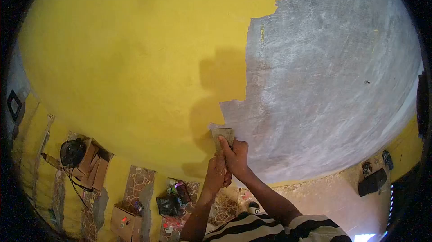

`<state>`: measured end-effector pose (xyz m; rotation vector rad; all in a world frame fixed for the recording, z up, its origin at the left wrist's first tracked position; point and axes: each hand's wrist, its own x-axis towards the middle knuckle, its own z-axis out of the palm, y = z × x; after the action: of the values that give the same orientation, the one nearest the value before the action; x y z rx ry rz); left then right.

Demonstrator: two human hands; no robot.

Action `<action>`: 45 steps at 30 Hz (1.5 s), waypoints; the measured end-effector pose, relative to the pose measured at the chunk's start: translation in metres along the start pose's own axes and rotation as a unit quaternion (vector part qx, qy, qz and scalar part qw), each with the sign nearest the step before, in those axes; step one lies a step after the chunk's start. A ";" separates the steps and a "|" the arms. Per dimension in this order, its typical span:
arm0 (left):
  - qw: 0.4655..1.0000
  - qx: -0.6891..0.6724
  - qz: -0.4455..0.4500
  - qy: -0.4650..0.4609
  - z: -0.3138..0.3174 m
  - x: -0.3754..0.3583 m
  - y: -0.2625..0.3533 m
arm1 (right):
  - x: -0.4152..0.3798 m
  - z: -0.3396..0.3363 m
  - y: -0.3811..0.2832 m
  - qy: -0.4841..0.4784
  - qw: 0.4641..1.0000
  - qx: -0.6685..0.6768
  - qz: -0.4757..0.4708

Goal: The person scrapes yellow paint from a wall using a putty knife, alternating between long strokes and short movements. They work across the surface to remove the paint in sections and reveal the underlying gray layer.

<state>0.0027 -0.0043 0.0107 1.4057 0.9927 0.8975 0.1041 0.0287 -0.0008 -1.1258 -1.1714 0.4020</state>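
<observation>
A scraper (222, 133) with a broad flat blade meets the wall at the ragged lower edge of the yellow paint (135, 62). Right of that edge lies bare grey plaster (315, 80). My right hand (236, 157) is closed around the scraper just below the blade, its thumb lying along the blade's face. Lower down, my left hand (216, 173) is wrapped round the handle, most of which the fingers hide. Both forearms reach up from a black-and-white striped shirt (261, 228).
At the lower left are an open cardboard box (94, 165) with a black wire-guarded object (73, 153) beside it, and another carton (126, 224). Dark plastic bags (170, 203) lie near my left forearm. A black bag (372, 182) sits on the floor at right.
</observation>
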 end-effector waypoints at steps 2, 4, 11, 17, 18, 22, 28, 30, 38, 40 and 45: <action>0.992 0.105 0.074 0.016 0.000 0.000 0.009 | 0.002 0.000 -0.001 0.009 0.999 -0.027 -0.034; 0.991 -0.130 -0.024 -0.023 -0.007 0.006 0.025 | 0.020 -0.001 -0.034 -0.008 0.999 0.035 -0.014; 0.994 -0.063 -0.088 0.008 -0.005 0.007 -0.005 | 0.000 -0.002 -0.008 0.001 1.000 -0.008 -0.007; 0.987 -0.139 -0.016 -0.082 -0.016 0.004 -0.005 | 0.004 0.000 -0.024 -0.001 1.000 0.001 0.004; 0.986 -0.142 -0.018 -0.081 -0.014 0.002 -0.006 | 0.001 0.004 -0.018 0.021 0.999 0.030 -0.008; 0.987 -0.146 -0.048 -0.054 -0.011 0.005 0.006 | 0.010 -0.001 -0.033 0.005 1.000 0.003 -0.015; 0.991 -0.120 -0.058 -0.026 -0.011 0.000 -0.002 | -0.004 0.000 -0.024 0.006 0.999 0.020 0.040; 0.994 -0.101 -0.030 -0.042 -0.012 0.004 0.001 | 0.011 0.005 -0.020 0.004 1.000 -0.008 0.001; 0.989 -0.113 -0.075 -0.054 -0.012 -0.002 0.001 | -0.003 0.003 -0.020 -0.002 0.998 0.006 0.063; 0.989 -0.122 -0.067 -0.048 -0.014 0.004 0.014 | 0.007 0.003 -0.031 0.011 0.999 0.033 0.007; 0.990 -0.122 -0.059 -0.035 -0.014 0.003 0.004 | -0.003 0.007 -0.015 0.025 0.998 0.043 0.025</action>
<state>-0.0089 0.0028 0.0152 1.1522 0.8723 0.8456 0.0929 0.0232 0.0098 -1.0850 -1.0745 0.4560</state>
